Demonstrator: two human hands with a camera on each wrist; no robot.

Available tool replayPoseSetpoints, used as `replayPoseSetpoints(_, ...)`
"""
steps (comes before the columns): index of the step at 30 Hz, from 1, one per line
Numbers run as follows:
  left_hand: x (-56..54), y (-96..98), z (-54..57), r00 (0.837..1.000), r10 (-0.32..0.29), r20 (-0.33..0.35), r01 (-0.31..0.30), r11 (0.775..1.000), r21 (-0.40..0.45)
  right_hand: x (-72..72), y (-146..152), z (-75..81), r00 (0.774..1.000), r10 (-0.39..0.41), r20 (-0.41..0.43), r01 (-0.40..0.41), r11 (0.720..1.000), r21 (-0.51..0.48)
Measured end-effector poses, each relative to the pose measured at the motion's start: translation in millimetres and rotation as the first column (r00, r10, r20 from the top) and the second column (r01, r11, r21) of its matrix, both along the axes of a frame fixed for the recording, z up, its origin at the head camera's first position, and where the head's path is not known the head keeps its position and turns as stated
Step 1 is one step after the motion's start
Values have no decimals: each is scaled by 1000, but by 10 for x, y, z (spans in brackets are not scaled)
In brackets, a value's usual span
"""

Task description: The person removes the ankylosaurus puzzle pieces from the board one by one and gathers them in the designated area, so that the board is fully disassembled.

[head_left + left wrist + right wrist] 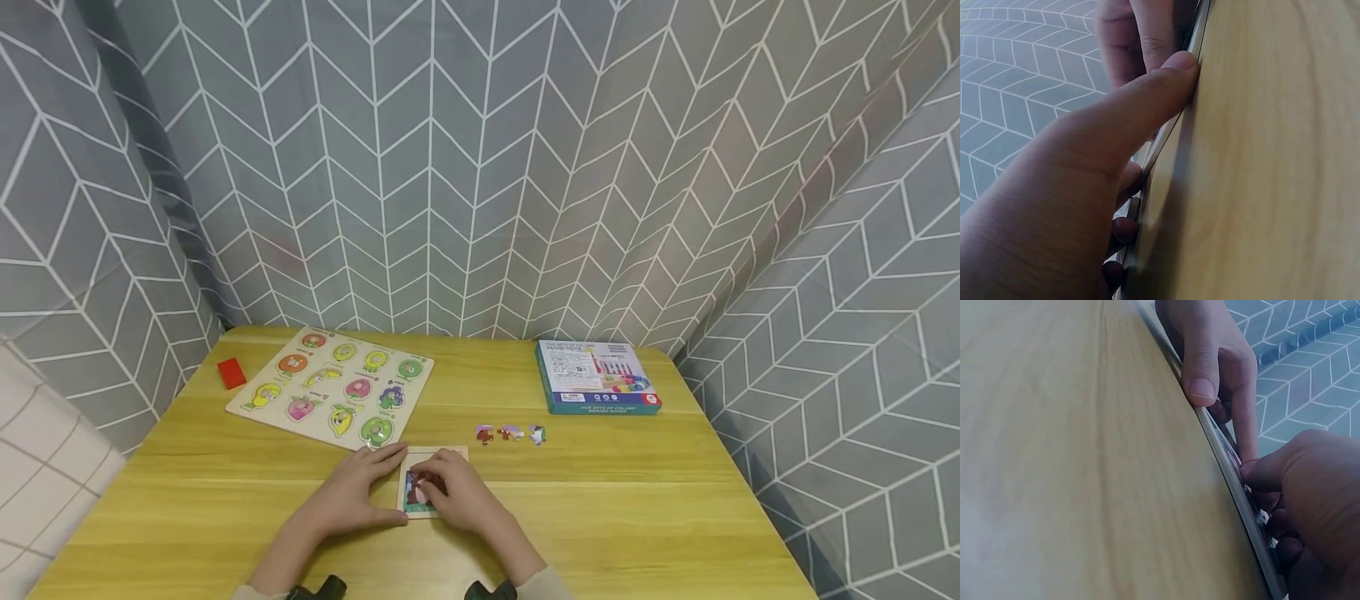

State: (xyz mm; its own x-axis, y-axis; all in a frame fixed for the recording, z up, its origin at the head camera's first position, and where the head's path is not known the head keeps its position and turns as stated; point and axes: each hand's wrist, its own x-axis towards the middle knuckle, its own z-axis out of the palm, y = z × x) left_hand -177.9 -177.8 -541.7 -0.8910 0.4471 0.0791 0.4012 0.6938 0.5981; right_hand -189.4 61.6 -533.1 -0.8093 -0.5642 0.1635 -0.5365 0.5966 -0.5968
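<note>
A small jigsaw puzzle board with a pale frame and a partly filled picture lies at the table's near middle. My left hand spans its left side, thumb against the near corner and index finger at the far corner. Over the picture, my right hand has thumb and fingers bent together on a brown jigsaw piece, mostly hidden by the fingers. In the right wrist view the right fingertips touch the board's surface. Three loose jigsaw pieces lie beyond the board, to the right.
A large fruit puzzle board lies at the back left, close to my left fingers. Beside it is a red block. A flat toy box sits at the back right of the wooden table. Grey patterned curtains surround the table.
</note>
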Motion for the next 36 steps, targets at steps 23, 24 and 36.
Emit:
replayPoseSetpoints(23,6,7,6,1000,6,3,-6,1000,11,10,-16,-34,997,-34,72,40,996,-82)
replayPoseSetpoints(24,4,6,6,1000,6,1,-6,1000,13,11,-13,-30,996,-32,83,40,995,-92)
replayPoseSetpoints(36,7,0,-1,1000,-2,-5,2,1000,11,11,15,-15,994,3,113,10,994,-110)
